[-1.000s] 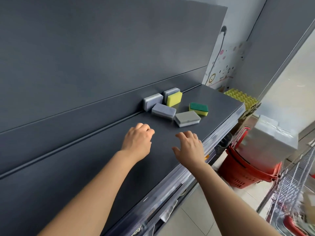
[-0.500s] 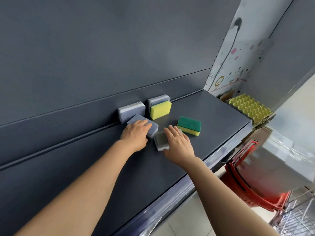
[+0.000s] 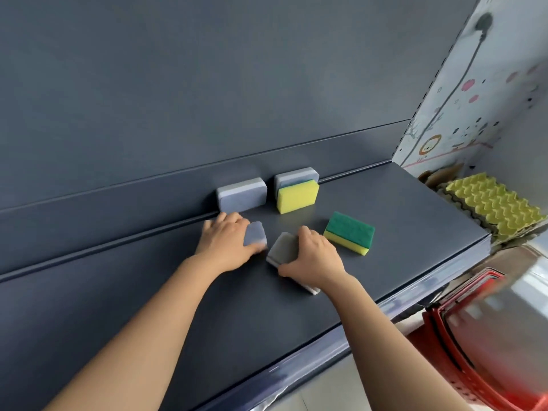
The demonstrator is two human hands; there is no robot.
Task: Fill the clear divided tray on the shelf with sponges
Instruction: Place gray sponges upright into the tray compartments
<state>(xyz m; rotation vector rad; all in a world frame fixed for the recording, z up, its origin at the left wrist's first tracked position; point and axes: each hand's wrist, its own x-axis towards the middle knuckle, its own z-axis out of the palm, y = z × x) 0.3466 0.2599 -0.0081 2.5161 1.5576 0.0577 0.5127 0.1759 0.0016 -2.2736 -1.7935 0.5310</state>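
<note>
My left hand (image 3: pixel 225 243) grips a blue-grey sponge (image 3: pixel 255 235) on the dark shelf (image 3: pixel 415 221). Beside it, my right hand (image 3: pixel 314 258) closes on a grey sponge (image 3: pixel 283 249) whose near end lies under the hand. A green-and-yellow sponge (image 3: pixel 350 232) lies flat just right of that hand. At the back wall a blue-grey sponge (image 3: pixel 241 194) stands on edge. Next to it a yellow sponge (image 3: pixel 297 196) stands in front of another blue-grey sponge (image 3: pixel 296 175). No clear divided tray is in view.
Yellow egg trays (image 3: pixel 492 207) are stacked past the shelf's right end. A red shopping basket (image 3: pixel 462 342) holding a clear box sits below the shelf's front edge at the right. A patterned wall panel (image 3: pixel 462 93) rises at the far right.
Both hands went forward from the bare shelf to the sponges. Each now grips one, the left the blue-grey sponge and the right the grey one.
</note>
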